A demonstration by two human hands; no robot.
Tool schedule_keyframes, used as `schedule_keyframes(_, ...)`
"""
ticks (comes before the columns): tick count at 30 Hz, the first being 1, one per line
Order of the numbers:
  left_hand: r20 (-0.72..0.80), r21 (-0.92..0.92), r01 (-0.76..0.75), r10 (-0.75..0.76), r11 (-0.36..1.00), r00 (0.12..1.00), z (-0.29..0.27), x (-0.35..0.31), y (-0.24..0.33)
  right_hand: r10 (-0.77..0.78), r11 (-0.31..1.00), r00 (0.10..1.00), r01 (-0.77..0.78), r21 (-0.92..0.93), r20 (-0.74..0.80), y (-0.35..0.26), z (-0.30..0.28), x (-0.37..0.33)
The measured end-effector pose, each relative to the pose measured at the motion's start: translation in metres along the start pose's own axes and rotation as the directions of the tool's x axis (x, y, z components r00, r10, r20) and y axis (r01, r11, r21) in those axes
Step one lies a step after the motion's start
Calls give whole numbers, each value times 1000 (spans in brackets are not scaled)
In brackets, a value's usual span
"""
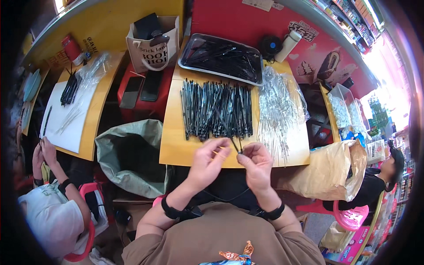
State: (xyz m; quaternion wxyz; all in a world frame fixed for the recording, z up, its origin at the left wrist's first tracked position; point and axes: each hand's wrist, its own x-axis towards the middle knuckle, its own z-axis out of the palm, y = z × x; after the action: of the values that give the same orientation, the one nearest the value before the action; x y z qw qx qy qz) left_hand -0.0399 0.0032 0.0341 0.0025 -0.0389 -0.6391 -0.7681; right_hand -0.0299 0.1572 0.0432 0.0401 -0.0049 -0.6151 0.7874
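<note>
My right hand [257, 161] pinches one end of thin black sticks [238, 143] between thumb and fingers, just above the table's front edge. Two of them fan apart in a narrow V toward the far side. Beside it, my left hand [210, 160] is loosely curled, thumb and fingers apart, fingertips close to the sticks. Directly beyond both hands lies a wide row of similar black sticks [216, 108], packed side by side. To its right is a pile of thin clear plastic sleeves [276, 112]. The sticks' exact kind is too small to tell.
A metal tray [260, 83] of black sticks stands behind the row, near a white bottle [289, 45]. An open green sack [106, 152] is at left, a brown paper bag [300, 179] at right. Two phones [151, 86] lie on a red stool. A person [53, 212] works at left.
</note>
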Motion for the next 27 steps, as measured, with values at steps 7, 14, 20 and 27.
schedule_keyframes(7, 138, -140, 258, -239, 956, 961, 4, -10, -9, 29, 999, 991, -24, -39, 128, 16, 4, -26)
schedule_keyframes(14, 183, -183, 322, -289, 929, 940, -19, -14, -10, -299, 337, 877, 465, -818, 376, -27, -91, -11)
schedule_keyframes(20, 253, -162, 358, -312, 920, 916, -3, -17, -18, -223, -29, 819, 537, -843, 529, -21, -142, -16)
schedule_keyframes(27, 264, -138, 378, -334, 916, 905, 5, -19, -19, -241, -309, 612, 688, -657, 753, 7, -153, -14)
